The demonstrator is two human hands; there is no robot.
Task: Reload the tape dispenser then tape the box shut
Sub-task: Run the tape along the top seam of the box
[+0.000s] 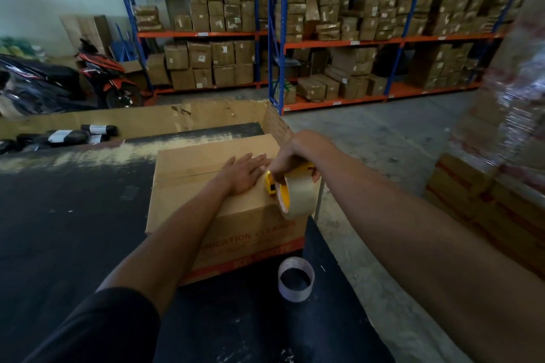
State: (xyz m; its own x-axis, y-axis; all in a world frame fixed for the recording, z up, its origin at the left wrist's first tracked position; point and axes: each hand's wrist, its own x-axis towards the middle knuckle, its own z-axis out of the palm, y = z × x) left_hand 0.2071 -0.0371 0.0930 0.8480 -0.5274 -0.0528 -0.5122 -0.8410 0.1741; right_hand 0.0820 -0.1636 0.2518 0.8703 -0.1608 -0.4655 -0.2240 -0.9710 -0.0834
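While L hand [244, 172] lies flat on box [188, 168], R hand [292, 156] grips tape dispenser [283, 190].

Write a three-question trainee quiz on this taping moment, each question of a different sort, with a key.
1. True or false: the left hand lies flat on top of the box.
2. What does the right hand hold in its grip? A) a knife B) the yellow tape dispenser with a tape roll C) a marker
3. Fill in: the empty tape core stands on the dark table, just in front of the ____.

Key:
1. True
2. B
3. box
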